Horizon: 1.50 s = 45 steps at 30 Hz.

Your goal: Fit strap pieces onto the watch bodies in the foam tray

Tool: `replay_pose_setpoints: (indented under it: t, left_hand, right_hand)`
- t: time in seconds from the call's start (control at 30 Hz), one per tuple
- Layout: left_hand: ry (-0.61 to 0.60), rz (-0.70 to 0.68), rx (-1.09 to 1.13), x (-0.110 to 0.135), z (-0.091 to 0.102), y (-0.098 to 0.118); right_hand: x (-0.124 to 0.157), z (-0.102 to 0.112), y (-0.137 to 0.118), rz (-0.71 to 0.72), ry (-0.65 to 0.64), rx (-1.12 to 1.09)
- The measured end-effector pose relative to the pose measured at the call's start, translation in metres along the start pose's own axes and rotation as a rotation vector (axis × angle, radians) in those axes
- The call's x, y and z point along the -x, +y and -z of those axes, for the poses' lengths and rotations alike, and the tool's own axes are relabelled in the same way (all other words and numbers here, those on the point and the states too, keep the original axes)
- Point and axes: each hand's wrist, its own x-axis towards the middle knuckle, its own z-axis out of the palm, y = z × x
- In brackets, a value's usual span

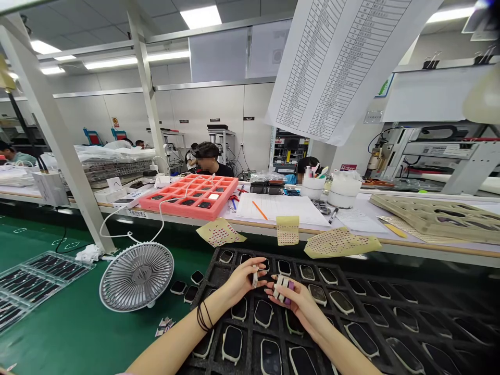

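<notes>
Over tray, L hand 1 white pc, R hand 1 (purple-edged).

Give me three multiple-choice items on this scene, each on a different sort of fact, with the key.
1. Where does the desk fan stand?
A on the green floor
B on a stool
C on a shelf

2. What colour is the compartmented tray?
A blue
B coral pink
C black

3. What are the left hand and right hand doing?
A lying flat on paper
B hanging empty
C each holding a small white piece

1 A: the fan's base is on the floor.
2 B: its rim and compartments are coral pink.
3 C: the left piece and right piece show between the fingers, above the black foam tray.
</notes>
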Motion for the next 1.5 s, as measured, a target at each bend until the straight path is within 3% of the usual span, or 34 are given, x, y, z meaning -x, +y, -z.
replay_pose_setpoints:
  t: [0.13, 0.3, 0.5, 0.63, 0.83, 0.97, 1.13, 1.2, 1.37, 1.5]
  left_hand:
    - [0.019, -0.065, -0.129, -0.001, 0.000, 0.007]
    - [0.052, -0.247, -0.355, 0.008, 0.012, 0.031]
    - [0.129, -0.517, -1.119, 0.036, 0.043, 0.030]
    - [0.172, -0.486, -1.316, 0.040, 0.063, 0.023]
    - [0.197, -0.420, -1.370, 0.028, 0.076, 0.019]
    - [0.131, -0.426, -1.370, 0.032, 0.059, 0.022]
    - [-0.273, -0.526, -1.217, 0.036, 0.015, 0.032]
    - [-0.335, -0.520, -1.170, 0.031, 0.002, 0.032]
    - [-0.274, -0.547, -1.178, 0.015, -0.010, 0.026]
    - [-0.201, -0.576, -1.248, 0.009, -0.011, 0.027]
  right_hand:
    - [0.000, -0.001, -0.001, 0.012, 0.010, 0.010]
    - [0.002, -0.004, -0.004, 0.017, 0.034, 0.007]
    - [0.003, -0.005, -0.004, 0.014, 0.027, 0.013]
    - [0.003, -0.004, 0.000, 0.035, 0.000, 0.038]
    - [0.000, -0.005, 0.002, 0.036, -0.015, 0.058]
    - [-0.006, -0.007, -0.005, 0.013, -0.021, 0.060]
    - [-0.006, -0.016, -0.012, -0.017, -0.069, 0.076]
    - [-0.004, -0.022, -0.014, -0.017, -0.097, 0.092]
    - [-0.004, -0.028, -0.015, 0.012, -0.116, 0.157]
    - [-0.010, -0.018, -0.018, 0.067, -0.060, 0.228]
